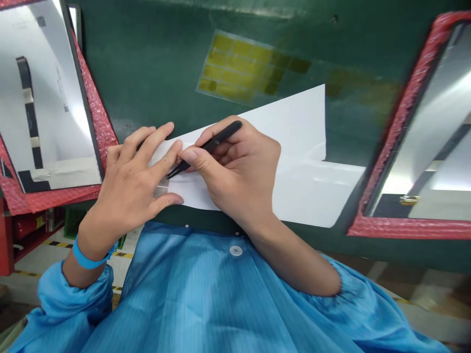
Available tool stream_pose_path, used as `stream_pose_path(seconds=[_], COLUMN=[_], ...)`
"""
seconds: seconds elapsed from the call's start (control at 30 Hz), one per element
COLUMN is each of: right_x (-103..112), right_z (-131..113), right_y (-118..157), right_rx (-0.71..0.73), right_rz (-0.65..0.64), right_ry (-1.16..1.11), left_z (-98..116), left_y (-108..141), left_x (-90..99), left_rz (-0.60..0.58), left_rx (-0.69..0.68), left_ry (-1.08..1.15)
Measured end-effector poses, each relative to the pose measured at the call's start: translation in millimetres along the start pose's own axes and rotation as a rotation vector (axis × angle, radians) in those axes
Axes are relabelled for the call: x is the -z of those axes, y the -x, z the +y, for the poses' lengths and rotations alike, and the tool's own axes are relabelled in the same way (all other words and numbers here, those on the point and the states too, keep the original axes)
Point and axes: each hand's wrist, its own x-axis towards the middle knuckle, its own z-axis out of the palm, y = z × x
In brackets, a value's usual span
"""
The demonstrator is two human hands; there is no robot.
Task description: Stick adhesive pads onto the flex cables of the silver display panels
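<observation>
One pair of black tweezers (222, 136) is pinched between the thumb and fingers of your right hand (246, 171), its points angled down at the left end of a white sheet (298, 127) on the green surface (147, 73). Your left hand (128, 179) lies with fingers spread over that same end, grasping nothing that shows, its index fingertip close beside your right thumb. A small clear piece (162, 185) sits between left forefinger and thumb; whether the tweezers touch it, you cannot tell from this angle. Beyond the sheet lies a film of yellow squares (235, 66); to either side rest a left panel (47, 122) and a right panel (430, 147), both bordered by red bubble wrap (412, 228).

The likeliest trouble is at the tweezer points: so near your left fingers, a slip could prick skin or score the sheet. Should your left hand lift too soon, the sheet could slide under the tool. Your right hand lies across it, so a dragging wrist could crease it or shove its far corner toward the nearby wrap. Leaning in, your blue garment (184, 284) could catch its near edge.
</observation>
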Motion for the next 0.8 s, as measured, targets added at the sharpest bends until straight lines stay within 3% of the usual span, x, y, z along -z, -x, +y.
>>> stream_pose_path(seconds=[0.37,0.57,0.7,0.8], right_x=[-11.2,-9.0,25.8,86.1], right_z=[2.2,-3.5,-16.0,-23.1], right_y=[7.2,4.8,-3.5,-10.8], right_rx=[-0.021,-0.143,-0.155,-0.122], right_rz=[0.056,0.083,0.132,0.213], right_ry=[-0.073,-0.340,-0.455,-0.415], left_z=[-0.7,-4.1,-9.0,-14.3], left_y=[-1.1,-2.2,-1.7,-4.0], left_x=[1.1,4.1,7.3,11.7], left_rz=[-0.005,-0.026,0.035,0.104], left_rx=[0.034,0.067,0.029,0.044], left_ry=[0.047,0.047,0.024,0.044])
